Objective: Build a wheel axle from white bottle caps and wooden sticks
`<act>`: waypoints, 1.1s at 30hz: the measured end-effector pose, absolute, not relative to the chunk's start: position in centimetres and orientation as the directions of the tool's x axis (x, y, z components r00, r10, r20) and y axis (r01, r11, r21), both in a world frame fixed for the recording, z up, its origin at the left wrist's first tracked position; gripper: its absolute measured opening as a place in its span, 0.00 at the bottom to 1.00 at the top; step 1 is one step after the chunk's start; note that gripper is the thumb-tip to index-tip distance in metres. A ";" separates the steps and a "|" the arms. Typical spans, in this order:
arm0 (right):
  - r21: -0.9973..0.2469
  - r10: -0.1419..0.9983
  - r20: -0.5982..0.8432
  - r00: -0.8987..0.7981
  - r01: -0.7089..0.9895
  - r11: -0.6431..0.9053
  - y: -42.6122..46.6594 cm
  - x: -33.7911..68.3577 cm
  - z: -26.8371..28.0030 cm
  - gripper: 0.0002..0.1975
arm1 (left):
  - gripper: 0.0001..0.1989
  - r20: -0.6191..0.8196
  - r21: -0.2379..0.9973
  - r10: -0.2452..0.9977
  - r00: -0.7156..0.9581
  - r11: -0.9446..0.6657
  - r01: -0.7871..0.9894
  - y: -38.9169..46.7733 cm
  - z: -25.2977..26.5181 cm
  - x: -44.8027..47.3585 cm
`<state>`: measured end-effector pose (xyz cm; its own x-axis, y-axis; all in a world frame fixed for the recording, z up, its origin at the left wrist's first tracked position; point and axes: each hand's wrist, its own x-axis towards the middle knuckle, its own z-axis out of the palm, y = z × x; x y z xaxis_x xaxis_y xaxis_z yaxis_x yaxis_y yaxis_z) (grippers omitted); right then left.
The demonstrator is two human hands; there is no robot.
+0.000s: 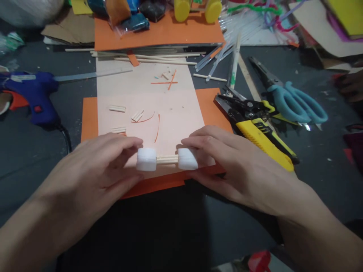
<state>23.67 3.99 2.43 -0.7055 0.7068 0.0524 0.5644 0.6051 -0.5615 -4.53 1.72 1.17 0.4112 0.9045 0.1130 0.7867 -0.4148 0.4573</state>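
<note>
Between my hands is a pair of white bottle caps (146, 159) joined by a short bundle of thin wooden sticks (167, 160), lying level over the paper's near edge. My left hand (98, 166) has its index finger and thumb closed around the left cap. On the other side, my right hand (229, 162) grips the right cap (187, 158) the same way. Short bundles of cut sticks (117, 108) lie on the pale paper (147, 94) beyond my left hand. Thin orange strips (157, 128) are scattered near them.
A blue glue gun (42, 98) lies at left. At right are yellow-handled wire strippers (255, 132) and blue-handled scissors (297, 100). Long wooden sticks (159, 60), clear glue sticks (217, 62) and joined yellow caps (181, 10) are at the back. Another person's hand (351, 85) shows at far right.
</note>
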 end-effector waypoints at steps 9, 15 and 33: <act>-0.534 0.686 0.058 -0.725 0.558 0.635 4.0 23.7 2.5 0.11 | 0.09 0.051 0.543 0.916 0.397 -0.359 0.759 1.5 1.2 -3.9; -0.520 0.687 0.060 -0.725 0.565 0.641 3.9 23.4 2.6 0.12 | 0.08 0.096 0.550 0.901 0.424 -0.403 0.732 1.4 0.9 -4.1; -0.486 0.691 0.062 -0.721 0.583 0.651 3.5 23.1 2.7 0.10 | 0.09 0.086 0.567 0.918 0.388 -0.365 0.738 1.0 0.5 -3.7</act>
